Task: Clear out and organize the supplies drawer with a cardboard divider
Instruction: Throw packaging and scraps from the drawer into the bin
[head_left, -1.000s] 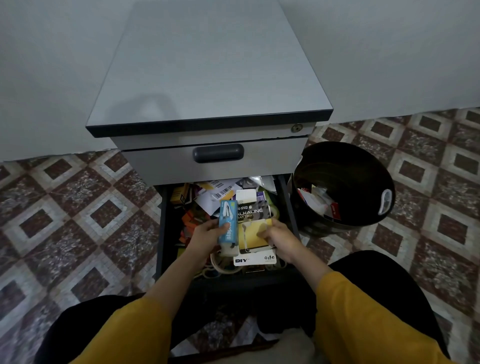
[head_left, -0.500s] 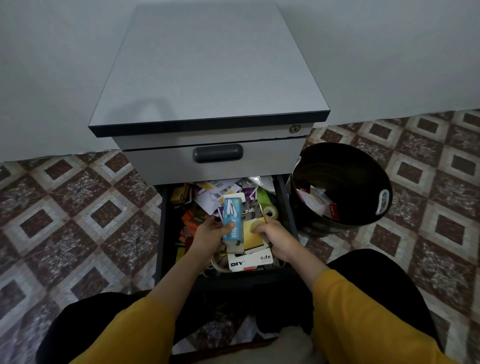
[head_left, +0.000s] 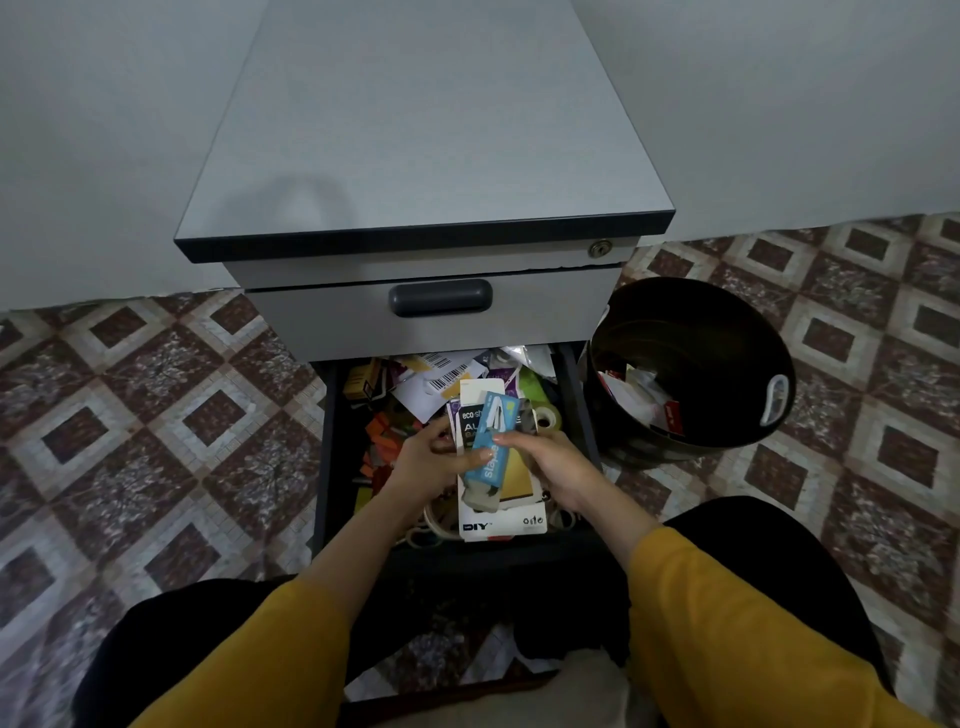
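The bottom drawer (head_left: 325, 467) of a grey cabinet (head_left: 431, 130) is pulled open and packed with mixed supplies. My left hand (head_left: 428, 465) grips a blue staples pack (head_left: 493, 441), thumb on its face. That pack lies tilted across a white, black and yellow battery card pack (head_left: 511, 522) marked DIY. My right hand (head_left: 558, 467) holds the card pack at its right edge, fingertips touching the blue pack. Both hands hover over the drawer's middle. No cardboard divider shows.
Barcoded papers (head_left: 441, 371), orange pieces (head_left: 382, 441), a tape roll (head_left: 548, 418) and rubber bands (head_left: 431, 530) fill the drawer. A black bin (head_left: 727, 338) holding scraps stands right of the drawer. The drawer above is closed, with a dark handle (head_left: 440, 297). Patterned tiles surround everything.
The blue pack has shifted right and tilted, now lying across the battery card. My two hands have drawn closer together over the drawer.
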